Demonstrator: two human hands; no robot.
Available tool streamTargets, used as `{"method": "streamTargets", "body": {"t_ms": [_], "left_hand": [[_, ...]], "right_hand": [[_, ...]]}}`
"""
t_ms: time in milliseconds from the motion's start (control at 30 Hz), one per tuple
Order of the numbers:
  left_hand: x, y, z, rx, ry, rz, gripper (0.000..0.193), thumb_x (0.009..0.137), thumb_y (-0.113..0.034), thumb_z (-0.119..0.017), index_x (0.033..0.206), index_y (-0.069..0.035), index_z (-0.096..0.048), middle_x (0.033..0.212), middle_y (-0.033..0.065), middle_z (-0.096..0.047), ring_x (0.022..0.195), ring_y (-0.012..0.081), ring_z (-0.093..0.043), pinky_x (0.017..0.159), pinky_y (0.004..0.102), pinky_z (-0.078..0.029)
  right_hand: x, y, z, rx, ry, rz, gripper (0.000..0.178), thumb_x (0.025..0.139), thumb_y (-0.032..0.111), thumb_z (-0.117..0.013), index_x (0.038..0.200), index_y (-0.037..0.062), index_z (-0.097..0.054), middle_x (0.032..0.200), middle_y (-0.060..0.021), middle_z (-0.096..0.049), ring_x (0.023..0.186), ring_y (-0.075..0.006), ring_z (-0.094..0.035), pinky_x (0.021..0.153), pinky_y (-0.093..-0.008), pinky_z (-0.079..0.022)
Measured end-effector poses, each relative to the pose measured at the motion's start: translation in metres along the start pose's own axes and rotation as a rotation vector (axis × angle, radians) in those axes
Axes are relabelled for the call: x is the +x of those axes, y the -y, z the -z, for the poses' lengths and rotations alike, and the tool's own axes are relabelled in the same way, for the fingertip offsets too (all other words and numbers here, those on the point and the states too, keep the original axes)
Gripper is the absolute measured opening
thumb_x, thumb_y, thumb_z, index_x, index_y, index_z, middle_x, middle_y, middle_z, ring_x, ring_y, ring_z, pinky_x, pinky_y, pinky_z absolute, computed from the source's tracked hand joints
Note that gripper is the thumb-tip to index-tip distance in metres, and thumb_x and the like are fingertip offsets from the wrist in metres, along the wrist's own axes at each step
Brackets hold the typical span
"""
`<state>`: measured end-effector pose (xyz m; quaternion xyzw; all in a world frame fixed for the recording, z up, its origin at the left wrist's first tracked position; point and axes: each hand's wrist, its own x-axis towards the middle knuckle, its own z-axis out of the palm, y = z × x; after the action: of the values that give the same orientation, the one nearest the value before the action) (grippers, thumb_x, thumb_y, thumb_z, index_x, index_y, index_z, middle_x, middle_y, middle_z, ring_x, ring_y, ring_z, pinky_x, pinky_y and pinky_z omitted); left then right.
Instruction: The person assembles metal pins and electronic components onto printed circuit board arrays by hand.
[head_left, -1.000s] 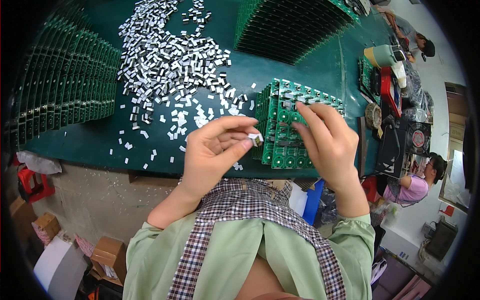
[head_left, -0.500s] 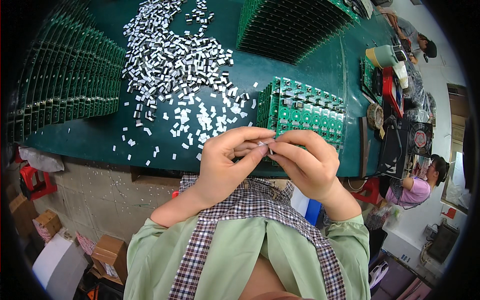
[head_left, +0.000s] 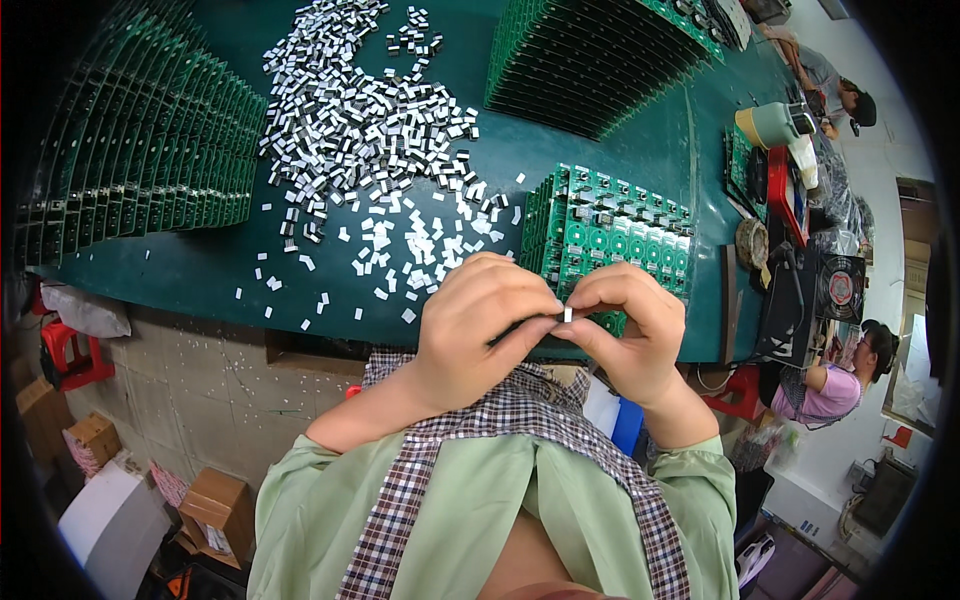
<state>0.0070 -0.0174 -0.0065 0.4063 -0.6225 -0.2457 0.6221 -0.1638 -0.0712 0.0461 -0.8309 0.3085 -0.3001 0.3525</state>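
Observation:
Fingertip to fingertip, my left hand (head_left: 480, 318) and my right hand (head_left: 640, 325) are closed in a pinch over the table's front edge. Between them sits a small block with a white face (head_left: 568, 314); its remaining sides are hidden by my fingers. Just beyond my right hand stands a stack of green circuit boards (head_left: 610, 225) with round markings and small parts on top. Past my left hand lie scattered thin white pieces (head_left: 425, 243), and behind these a large pile of small black-and-white blocks (head_left: 370, 130).
Tall stacks of green boards stand at the left (head_left: 150, 150) and far right (head_left: 590, 60) of the green table (head_left: 480, 90). At the right are a yellowish cup (head_left: 765, 125), a tape roll (head_left: 750, 238) and a black fan (head_left: 838, 283). Two other people are at the right.
My hands have shifted slightly right and drawn together. The loose white strip seen at my fingertips now appears as a white face on the small block. The view has shifted a little.

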Motion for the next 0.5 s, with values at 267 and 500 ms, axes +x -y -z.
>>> {"method": "streamTargets", "body": {"t_ms": [267,500], "left_hand": [[-0.006,0.002,0.005,-0.645,0.066,0.608,0.015,0.083,-0.004,-0.066,0.096,0.003,-0.064,0.096,0.0084,-0.064,0.091,0.0151,-0.060,0.082,0.0287,-0.047],[-0.008,-0.001,0.004,-0.220,0.011,0.281,0.014,0.079,-0.006,-0.070,0.091,-0.001,-0.066,0.090,0.0113,-0.066,0.083,0.0212,-0.064,0.072,0.0308,-0.050]], "right_hand": [[0.015,0.003,0.000,-0.208,-0.017,0.287,0.030,0.062,-0.001,-0.077,0.090,-0.0007,-0.065,0.087,-0.0106,-0.065,0.072,-0.0230,-0.065,0.059,-0.0294,-0.054],[0.008,0.005,0.000,-0.124,-0.024,0.167,0.025,0.061,0.000,-0.078,0.082,0.0003,-0.066,0.081,-0.0095,-0.065,0.073,-0.0222,-0.065,0.062,-0.0300,-0.052]]}}
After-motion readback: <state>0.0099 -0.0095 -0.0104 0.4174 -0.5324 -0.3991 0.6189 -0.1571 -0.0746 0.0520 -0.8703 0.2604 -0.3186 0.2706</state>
